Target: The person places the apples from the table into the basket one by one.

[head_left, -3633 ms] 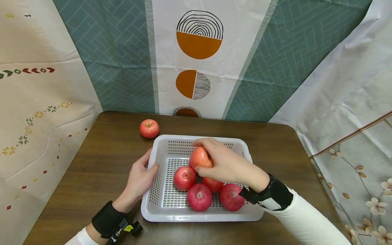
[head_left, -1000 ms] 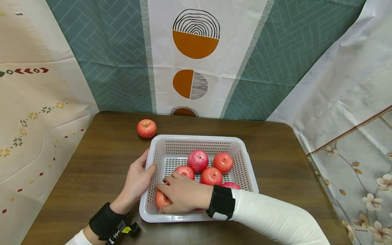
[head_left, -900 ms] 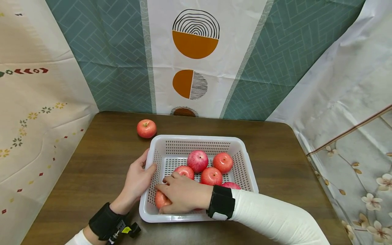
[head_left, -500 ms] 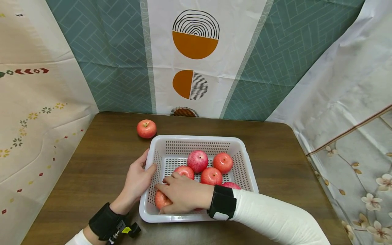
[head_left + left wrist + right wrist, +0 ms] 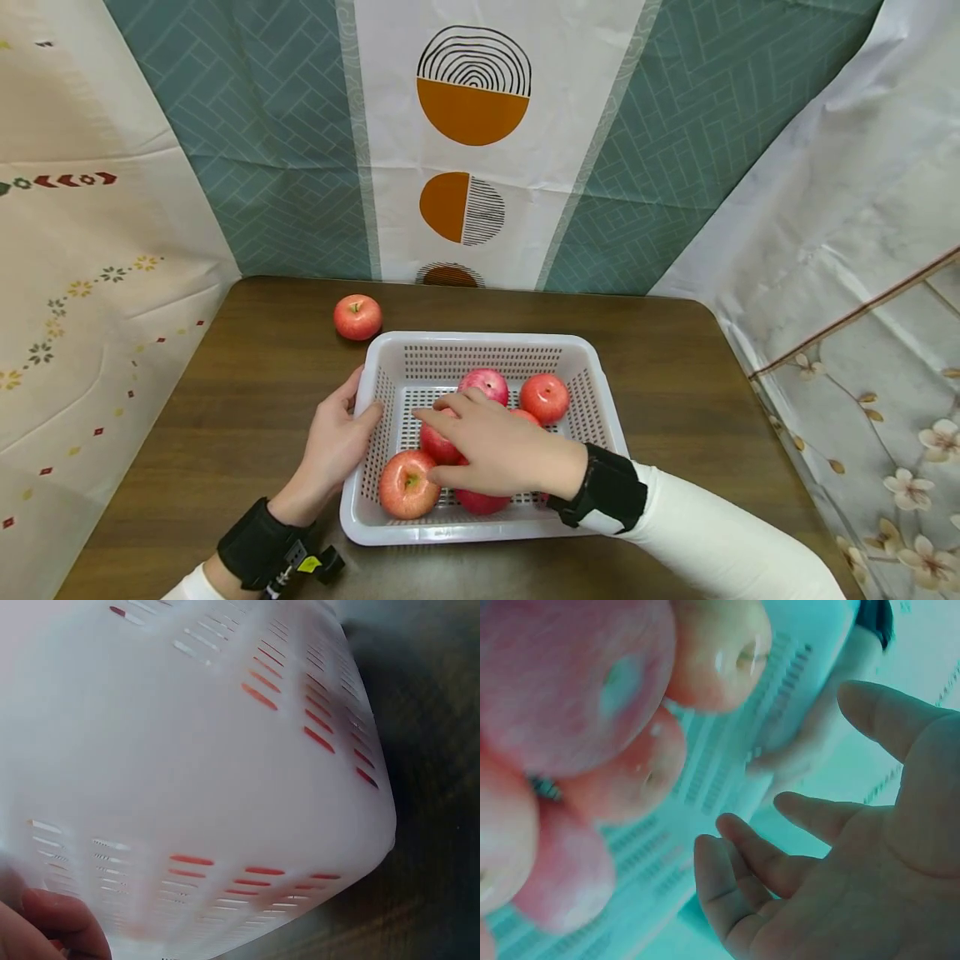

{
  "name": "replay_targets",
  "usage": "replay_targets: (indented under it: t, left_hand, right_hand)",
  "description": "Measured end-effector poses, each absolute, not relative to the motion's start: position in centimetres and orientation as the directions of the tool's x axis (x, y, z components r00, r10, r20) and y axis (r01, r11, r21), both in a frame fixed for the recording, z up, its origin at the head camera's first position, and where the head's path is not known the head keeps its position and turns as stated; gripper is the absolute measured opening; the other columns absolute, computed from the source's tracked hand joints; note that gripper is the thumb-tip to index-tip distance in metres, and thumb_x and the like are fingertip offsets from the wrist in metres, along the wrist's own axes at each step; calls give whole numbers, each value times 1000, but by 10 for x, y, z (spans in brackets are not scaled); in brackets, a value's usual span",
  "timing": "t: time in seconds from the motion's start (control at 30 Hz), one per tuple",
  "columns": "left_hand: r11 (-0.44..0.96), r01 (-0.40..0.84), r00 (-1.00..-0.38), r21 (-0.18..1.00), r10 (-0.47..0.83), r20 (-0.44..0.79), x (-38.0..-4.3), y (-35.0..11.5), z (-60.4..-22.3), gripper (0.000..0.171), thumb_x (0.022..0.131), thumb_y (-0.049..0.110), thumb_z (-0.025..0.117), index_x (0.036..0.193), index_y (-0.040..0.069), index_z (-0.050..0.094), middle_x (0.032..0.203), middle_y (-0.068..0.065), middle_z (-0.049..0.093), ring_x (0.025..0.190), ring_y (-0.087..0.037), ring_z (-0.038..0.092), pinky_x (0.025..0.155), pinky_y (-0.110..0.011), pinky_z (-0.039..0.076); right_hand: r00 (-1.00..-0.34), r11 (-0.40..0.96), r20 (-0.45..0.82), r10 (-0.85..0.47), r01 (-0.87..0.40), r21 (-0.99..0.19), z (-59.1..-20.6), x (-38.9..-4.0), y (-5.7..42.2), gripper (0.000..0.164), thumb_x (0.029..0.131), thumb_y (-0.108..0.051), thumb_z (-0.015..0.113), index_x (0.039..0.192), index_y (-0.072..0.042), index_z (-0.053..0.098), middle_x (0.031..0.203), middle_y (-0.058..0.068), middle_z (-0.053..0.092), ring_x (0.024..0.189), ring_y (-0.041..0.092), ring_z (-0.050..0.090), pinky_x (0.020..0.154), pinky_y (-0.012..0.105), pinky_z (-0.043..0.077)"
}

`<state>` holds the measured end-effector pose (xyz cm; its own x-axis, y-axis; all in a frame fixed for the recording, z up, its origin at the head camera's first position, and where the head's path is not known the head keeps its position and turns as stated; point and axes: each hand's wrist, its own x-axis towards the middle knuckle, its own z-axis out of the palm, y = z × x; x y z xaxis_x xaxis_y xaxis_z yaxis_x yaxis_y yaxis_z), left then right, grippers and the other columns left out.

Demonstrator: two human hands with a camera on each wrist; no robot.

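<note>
My left hand [image 5: 337, 433] grips the left rim of a white perforated plastic basket [image 5: 495, 531], thumb over the rim and fingers outside. In the left wrist view, that hand [image 5: 52, 926] shows at the lower left against the basket wall [image 5: 150, 750]. Several red apples sit in the basket, among them a lighter apple [image 5: 408, 485] at the near left corner and another apple [image 5: 545, 398] toward the far right. Above them my right hand [image 5: 498, 442] hovers, partly hiding some. The right wrist view shows this hand [image 5: 840, 855] with spread fingers and nothing in its palm, apples [image 5: 577, 690] beside it.
One apple [image 5: 357, 317] stands on the brown wooden table [image 5: 247, 400], behind the basket's far left corner. A patterned cloth [image 5: 480, 208] hangs along the table's far edge, with lighter cloths at the left and right sides.
My right hand sets an apple from the basket's far middle down at the near left corner, then lets go and rises toward the right. The left hand keeps its grip on the rim.
</note>
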<state>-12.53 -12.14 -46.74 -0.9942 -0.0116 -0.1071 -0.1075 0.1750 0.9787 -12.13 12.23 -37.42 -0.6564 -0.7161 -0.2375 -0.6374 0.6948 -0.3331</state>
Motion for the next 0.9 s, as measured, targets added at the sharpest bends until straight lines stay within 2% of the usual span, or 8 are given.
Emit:
replay_targets:
  t: [0.2,0.33,0.43,0.57,0.7,0.8,0.9]
  left_hand:
    - [199,-96,-995,975,-22,-94,-124,-123,-464,67,105,7,59,167,5,33,157,-24,51,131,-37,59,96,-52,57]
    - [200,-100,-995,975,-24,-97,-124,-122,-464,66,106,7,58,167,6,34,156,-22,52,130,-34,59,95,-47,58]
    - [190,-116,-993,975,-21,-114,-124,-121,-466,66,106,7,58,167,7,34,157,-20,52,130,-34,59,97,-50,58]
    - [177,-114,-993,978,-25,-111,-126,-122,-468,66,106,8,59,167,7,35,155,-21,54,130,-35,60,98,-54,57]
    - [155,-106,-994,982,-22,-104,-126,-122,-468,65,106,9,61,167,7,36,152,-23,56,128,-38,62,95,-57,58]
    - [139,-112,-994,984,-17,-110,-125,-123,-469,66,106,9,61,167,7,36,153,-24,55,129,-39,61,95,-57,57]
    - [125,-116,-993,985,-14,-115,-125,-123,-469,65,106,9,61,167,7,36,153,-24,55,129,-40,61,95,-57,57]
  right_hand:
    - [-751,725,-155,-641,-528,-441,-363,-126,167,73,99,-44,73,162,-19,48,157,9,49,146,31,41,115,55,44]
    - [-811,731,-91,-578,-466,-498,-358,-127,197,66,100,-41,73,158,-18,53,153,9,54,142,31,47,108,55,50]
    - [-853,728,-34,-521,-423,-539,-357,-128,224,51,101,-35,73,148,-18,62,137,4,65,122,25,61,93,47,59]
    - [-928,779,18,-373,-324,-536,-364,-128,263,40,102,-30,74,139,-17,67,116,0,72,97,17,67,75,36,59]
    - [-977,850,-19,-212,-175,-497,-378,-126,294,51,104,-33,72,147,-9,59,116,9,72,96,22,70,74,40,60]
    - [-984,870,-101,-148,-81,-486,-390,-123,309,65,106,-40,67,155,-3,48,115,13,72,98,26,71,76,44,59]
    - [-975,856,-188,-116,-3,-516,-401,-119,316,74,106,-46,64,160,-2,40,105,10,73,92,24,72,74,42,57]
